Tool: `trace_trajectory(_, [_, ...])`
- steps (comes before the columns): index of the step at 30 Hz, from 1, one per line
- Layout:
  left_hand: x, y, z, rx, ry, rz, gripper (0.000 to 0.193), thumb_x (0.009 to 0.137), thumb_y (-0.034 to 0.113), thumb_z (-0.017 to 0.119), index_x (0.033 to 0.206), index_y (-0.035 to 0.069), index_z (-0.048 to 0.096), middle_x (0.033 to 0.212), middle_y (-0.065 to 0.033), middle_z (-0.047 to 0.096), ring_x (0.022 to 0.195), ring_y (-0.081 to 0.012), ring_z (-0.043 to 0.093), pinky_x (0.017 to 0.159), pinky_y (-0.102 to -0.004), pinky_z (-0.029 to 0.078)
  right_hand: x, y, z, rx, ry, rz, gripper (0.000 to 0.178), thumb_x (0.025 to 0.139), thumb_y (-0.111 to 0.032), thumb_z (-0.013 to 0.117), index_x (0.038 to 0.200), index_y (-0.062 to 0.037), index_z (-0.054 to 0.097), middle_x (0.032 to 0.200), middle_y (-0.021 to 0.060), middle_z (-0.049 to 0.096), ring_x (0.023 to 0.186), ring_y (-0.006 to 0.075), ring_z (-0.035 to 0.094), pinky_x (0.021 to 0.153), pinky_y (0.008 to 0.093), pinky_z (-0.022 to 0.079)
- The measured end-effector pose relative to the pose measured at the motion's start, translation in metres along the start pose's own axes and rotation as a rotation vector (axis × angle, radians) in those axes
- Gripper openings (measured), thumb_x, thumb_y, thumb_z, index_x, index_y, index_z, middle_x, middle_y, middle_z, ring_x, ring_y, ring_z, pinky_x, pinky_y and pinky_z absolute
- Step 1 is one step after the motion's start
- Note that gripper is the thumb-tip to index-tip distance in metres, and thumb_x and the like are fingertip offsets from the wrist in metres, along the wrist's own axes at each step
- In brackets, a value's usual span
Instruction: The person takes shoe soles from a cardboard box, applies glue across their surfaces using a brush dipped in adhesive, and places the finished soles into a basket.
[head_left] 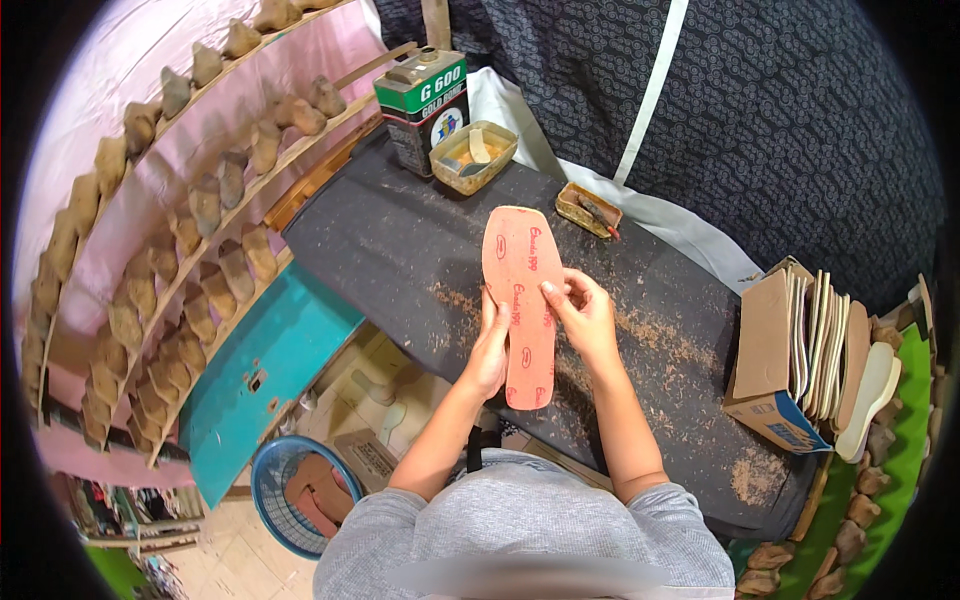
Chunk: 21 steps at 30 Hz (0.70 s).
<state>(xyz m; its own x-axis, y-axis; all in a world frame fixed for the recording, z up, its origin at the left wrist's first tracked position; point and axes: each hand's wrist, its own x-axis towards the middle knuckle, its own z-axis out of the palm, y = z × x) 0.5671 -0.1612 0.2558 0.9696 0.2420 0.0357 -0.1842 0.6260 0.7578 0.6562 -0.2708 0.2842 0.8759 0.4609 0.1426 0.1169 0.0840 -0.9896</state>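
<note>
Dark, dusty workbench [400, 250] strewn with sawdust, running from upper left to lower right. Pink wall at left lined with slanted wooden racks [160, 270] full of shoe lasts; a patterned dark cloth [760, 110] hung behind. Turquoise panel [265, 375] below the bench edge, beside a blue basket [290, 495] on the floor.

Both forearms reaching up from the lower edge. Left hand [489, 352] cupped along the left edge of a salmon-pink insole board [522, 300], fingers closed on it. Right hand [585, 315] pinching its right edge, thumb on top. Insole held lengthwise, just above the bench centre.

Green adhesive can [420, 105] at the far end, next to a glue tray [473, 157]. Small tin [588, 210] further right. Cardboard box [770, 370] stacked with upright insoles at right.
</note>
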Motion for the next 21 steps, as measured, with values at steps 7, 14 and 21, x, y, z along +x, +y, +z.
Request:
trace_trajectory(7, [-0.081, -0.010, 0.022, 0.203, 0.148, 0.052, 0.072, 0.092, 0.012, 0.053, 0.147, 0.010, 0.006, 0.134, -0.0095, 0.041, 0.111, -0.0149, 0.049, 0.095, -0.0314, 0.041, -0.062, -0.009, -0.008, 0.069, -0.096, 0.011, 0.030, 0.084, -0.019, 0.068, 0.106, 0.0001, 0.061, 0.083, 0.0006, 0.063, 0.074, 0.0059, 0.057, 0.067, 0.0215, 0.047])
trace_trajectory(14, [-0.191, -0.036, 0.028, 0.245, 0.393, 0.058, 0.076, 0.091, 0.013, 0.056, 0.147, 0.010, 0.006, 0.098, -0.0100, 0.062, 0.082, -0.0115, 0.061, 0.074, -0.0266, 0.051, -0.140, 0.009, 0.006, 0.136, -0.308, 0.079, 0.028, 0.085, -0.017, 0.067, 0.105, 0.0011, 0.061, 0.083, -0.0013, 0.060, 0.073, 0.0051, 0.055, 0.066, 0.0208, 0.045])
trace_trajectory(21, [-0.295, -0.040, 0.021, 0.225, 0.650, 0.153, 0.076, 0.090, 0.015, 0.058, 0.147, 0.013, 0.008, 0.098, -0.0115, 0.063, 0.083, -0.0138, 0.062, 0.069, -0.0283, 0.053, -0.209, 0.014, 0.057, 0.141, -0.558, 0.087, 0.025, 0.085, -0.014, 0.066, 0.104, 0.0024, 0.062, 0.080, -0.0019, 0.060, 0.071, 0.0038, 0.053, 0.065, 0.0193, 0.044])
